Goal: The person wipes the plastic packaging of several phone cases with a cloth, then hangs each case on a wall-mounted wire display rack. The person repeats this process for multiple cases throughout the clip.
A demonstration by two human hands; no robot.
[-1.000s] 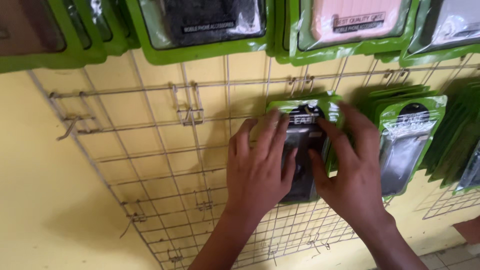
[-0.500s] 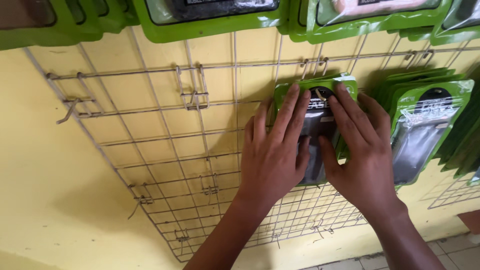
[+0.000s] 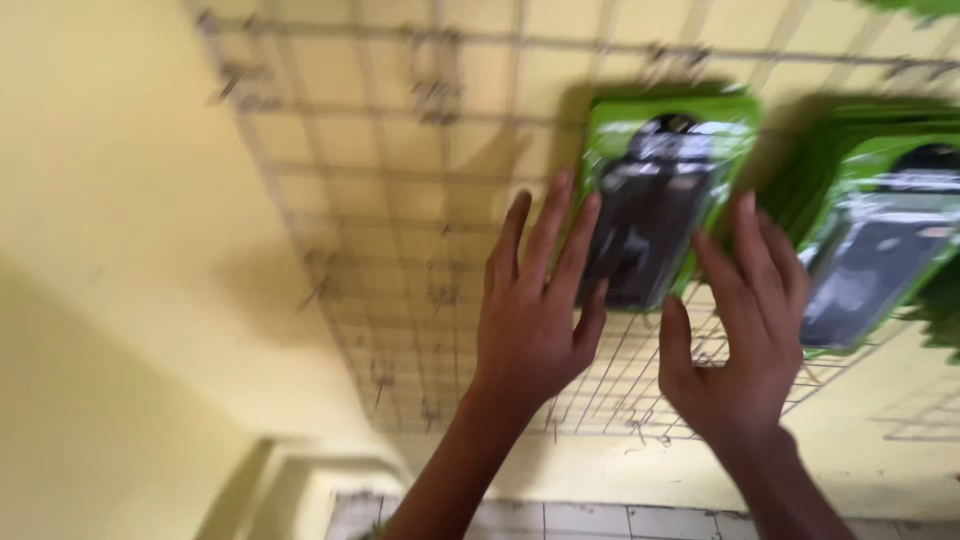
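Hanging on the wire grid (image 3: 420,250): one green blister pack (image 3: 655,190), dark case inside, blurred. My left hand (image 3: 530,310) and right hand (image 3: 745,340) spread open, holding nothing.

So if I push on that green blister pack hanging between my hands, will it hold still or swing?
The green blister pack seems to hang from the top on the wire grid, so a push would likely swing it. It looks thin and flat, so probably light. Its clear glossy front may be slippery. Left hand and right hand are open beside it.

Yellow wall (image 3: 120,200) behind a wire grid rack (image 3: 400,250) — tiled floor (image 3: 600,520) below
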